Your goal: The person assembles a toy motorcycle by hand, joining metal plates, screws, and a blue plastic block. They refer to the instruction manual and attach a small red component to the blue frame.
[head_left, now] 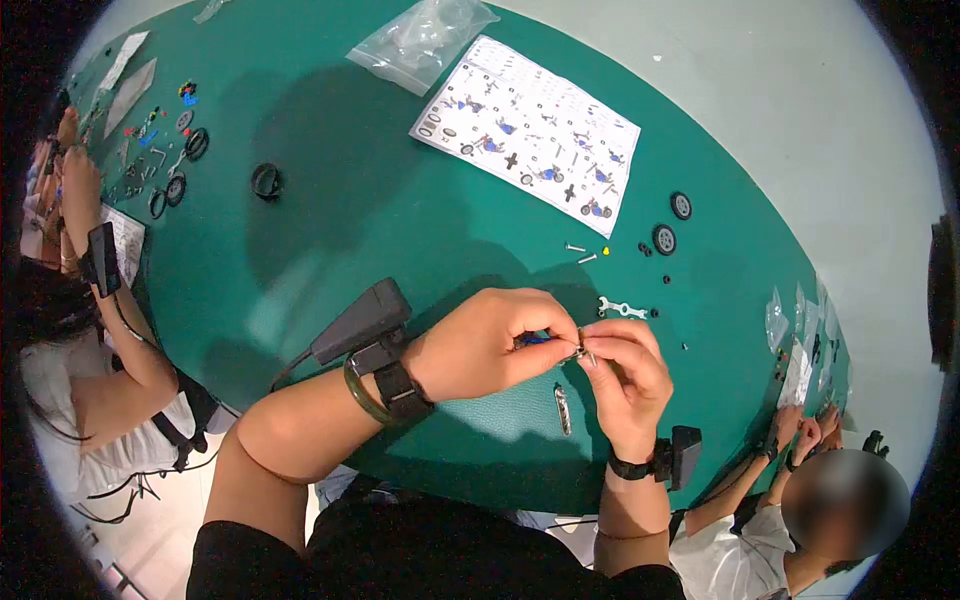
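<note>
My left hand (485, 345) and my right hand (625, 385) meet above the green table (330, 230), near its front edge. Together they pinch a small model assembly (562, 347) with blue and metal parts; most of it is hidden by my fingers. A grey metal strip (563, 409) lies on the table just below my hands. A small white wrench (622, 308) lies just beyond them. Both wrists carry black strapped devices.
An instruction sheet (530, 130) and a clear plastic bag (420, 42) lie at the far side. Two small black wheels (672, 222), screws and a yellow piece sit right of centre. A black ring (265, 181) lies left. Other people work at the left and lower right edges with their own parts.
</note>
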Available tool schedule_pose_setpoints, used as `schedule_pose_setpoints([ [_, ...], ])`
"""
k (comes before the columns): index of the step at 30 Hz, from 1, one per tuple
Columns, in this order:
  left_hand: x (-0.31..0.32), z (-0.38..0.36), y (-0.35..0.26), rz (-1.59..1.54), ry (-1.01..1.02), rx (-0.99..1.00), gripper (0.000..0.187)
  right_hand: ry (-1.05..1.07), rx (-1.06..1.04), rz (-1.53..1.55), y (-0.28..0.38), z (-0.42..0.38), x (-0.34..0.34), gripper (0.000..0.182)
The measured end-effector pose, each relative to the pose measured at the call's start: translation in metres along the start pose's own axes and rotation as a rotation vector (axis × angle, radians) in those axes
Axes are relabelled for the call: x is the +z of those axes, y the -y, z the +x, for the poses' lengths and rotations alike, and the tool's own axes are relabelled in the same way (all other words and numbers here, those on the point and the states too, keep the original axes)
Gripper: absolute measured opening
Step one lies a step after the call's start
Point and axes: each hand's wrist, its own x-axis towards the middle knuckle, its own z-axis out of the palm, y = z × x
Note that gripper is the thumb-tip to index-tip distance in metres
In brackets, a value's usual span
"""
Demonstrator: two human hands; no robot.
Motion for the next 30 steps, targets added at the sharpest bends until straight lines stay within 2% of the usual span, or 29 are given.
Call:
schedule_pose_setpoints([
  [4,0.001,0.002,0.000,-0.019,-0.003,0.011,0.013,-0.044,-0.014,-0.031,0.000,0.000,0.001,0.025],
  [7,0.007,0.001,0.002,-0.031,-0.074,0.106,0.012,-0.029,-0.076,-0.145,0.003,0.002,0.000,0.025],
  [16,0.013,0.000,0.006,0.026,-0.127,0.101,0.015,0.012,-0.141,-0.234,0.004,0.004,-0.001,0.024],
  [20,0.014,0.000,0.005,-0.020,-0.120,-0.008,0.015,0.015,-0.138,-0.213,0.002,0.006,0.001,0.025],
  [23,0.014,-0.002,0.005,-0.075,-0.102,-0.102,0.017,-0.005,-0.013,-0.047,-0.003,0.002,0.003,0.024],
  [25,0.016,-0.003,0.006,-0.104,-0.107,-0.149,0.017,-0.007,-0.007,-0.022,-0.004,0.002,0.003,0.023],
  [30,0.019,-0.001,0.006,-0.120,-0.141,-0.122,0.015,-0.026,-0.025,-0.020,-0.004,0.003,0.003,0.021],
])
